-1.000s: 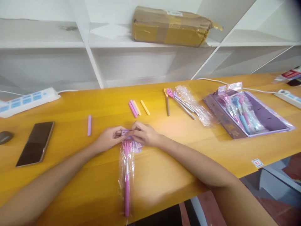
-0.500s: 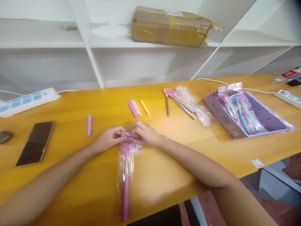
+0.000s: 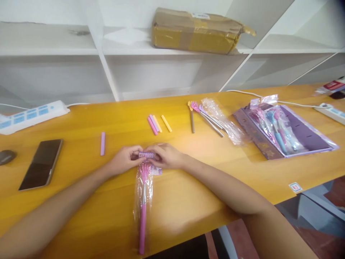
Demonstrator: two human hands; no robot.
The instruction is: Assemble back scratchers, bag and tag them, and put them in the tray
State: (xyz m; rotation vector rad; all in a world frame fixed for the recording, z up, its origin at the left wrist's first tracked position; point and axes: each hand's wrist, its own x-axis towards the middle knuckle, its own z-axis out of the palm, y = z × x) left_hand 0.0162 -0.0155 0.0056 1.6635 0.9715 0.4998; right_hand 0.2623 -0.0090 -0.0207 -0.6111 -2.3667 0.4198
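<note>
A small purple printed card (image 3: 146, 155) lies at the top end of a clear plastic bag (image 3: 137, 190). My left hand (image 3: 126, 158) pinches the card's left end. My right hand (image 3: 167, 157) has its fingers closed on the right end of the same card. Inside the bag is a pink back scratcher (image 3: 142, 219) with a hand-shaped head and a metal shaft, its handle towards me. Part of another printed piece (image 3: 156, 171) shows below my right fingers. Just beyond my hands lie several pink, purple and yellow handle tubes (image 3: 152, 125).
A single purple tube (image 3: 102, 144), a phone (image 3: 41, 164) and a power strip (image 3: 32, 117) are on the left. Metal-shafted scratcher heads (image 3: 208, 118) and plastic wrapping (image 3: 225, 122) lie right of centre, near a purple display box (image 3: 304, 133) holding bagged scratchers. A cardboard box (image 3: 196, 30) sits on the shelf.
My right fingers have lowered onto the card, and more of its printed face shows now. The bagged back scratcher has shifted very slightly. My left hand stays in place.
</note>
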